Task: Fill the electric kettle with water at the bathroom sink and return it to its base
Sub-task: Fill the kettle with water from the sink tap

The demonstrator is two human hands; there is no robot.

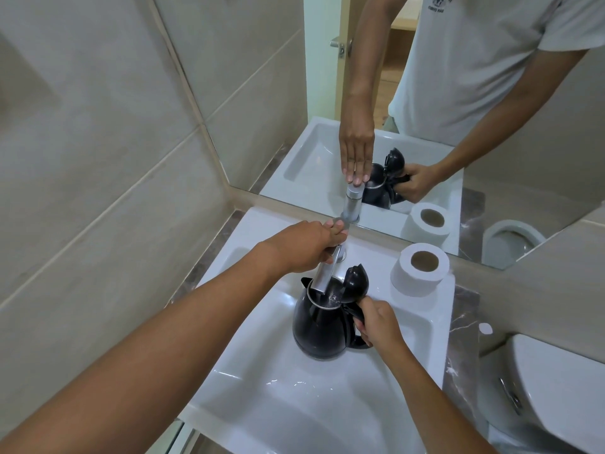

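Over the sink [262, 407], the left hand [304, 245] grips the tap [324, 273] handle. Under the spout, the black kettle [322, 322] sits lid-open in the basin, the right hand [379, 322] clenched on its handle. Right of it stands a paper roll [419, 270].

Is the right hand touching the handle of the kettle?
Touching. The head view shows the right hand with fingers wrapped around the black handle of the kettle, no gap visible.

A white sink [435, 326] is set into a marbled bench [463, 342]; a paper roll [419, 270] stands on its rim.
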